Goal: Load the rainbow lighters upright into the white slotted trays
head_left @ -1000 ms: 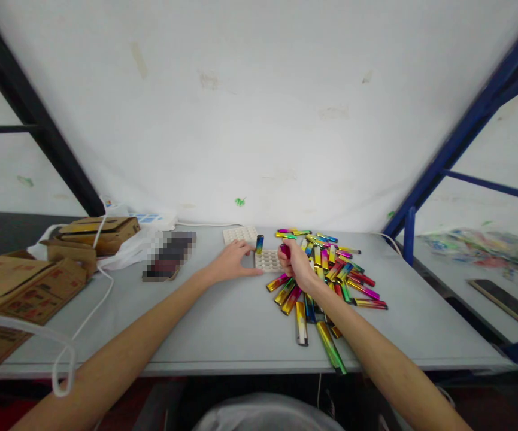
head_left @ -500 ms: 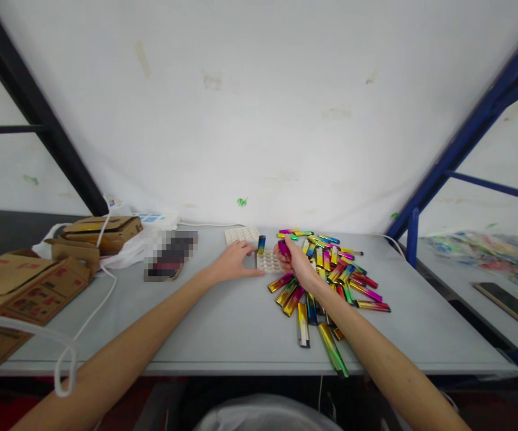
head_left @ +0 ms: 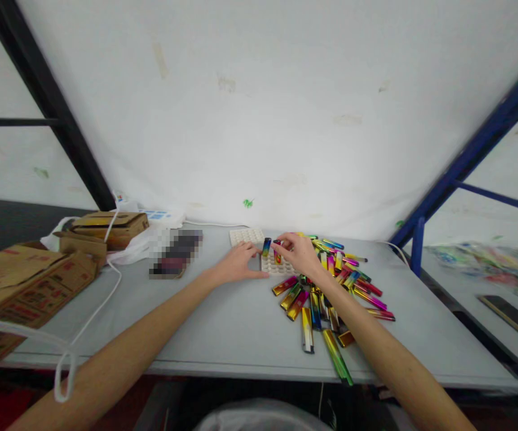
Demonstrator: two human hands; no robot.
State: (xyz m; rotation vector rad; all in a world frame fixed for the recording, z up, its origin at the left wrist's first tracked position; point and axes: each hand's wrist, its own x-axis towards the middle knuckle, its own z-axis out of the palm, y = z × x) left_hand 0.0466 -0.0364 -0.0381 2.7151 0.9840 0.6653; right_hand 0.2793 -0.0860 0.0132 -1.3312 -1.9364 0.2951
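A white grid tray [head_left: 281, 269] with rows of cells lies in front of me. A blue-and-gold metallic lighter [head_left: 266, 247] stands upright at its left end. My right hand [head_left: 301, 252] pinches a red-and-yellow metallic lighter [head_left: 277, 252], held upright over the tray beside the blue one; whether its lower end sits in a cell I cannot tell. My left hand [head_left: 238, 263] is at the tray's left edge, thumb and fingers spread apart around that corner, with no lighter in it. A loose pile of shiny multicoloured lighters [head_left: 292, 299] lies to the right, partly hidden by my right forearm.
A second white grid tray [head_left: 246, 237] lies behind, near the wall. On the left are cardboard boxes [head_left: 38, 281], a white cable [head_left: 110, 299] and a pixelated dark item [head_left: 176, 254]. A blue metal frame [head_left: 447, 161] stands at the right edge of the table.
My right hand has moved from above the pile's edge leftward over the tray, bringing its lighter upright next to the blue one. My left hand stays at the tray corner. The view has shifted slightly.
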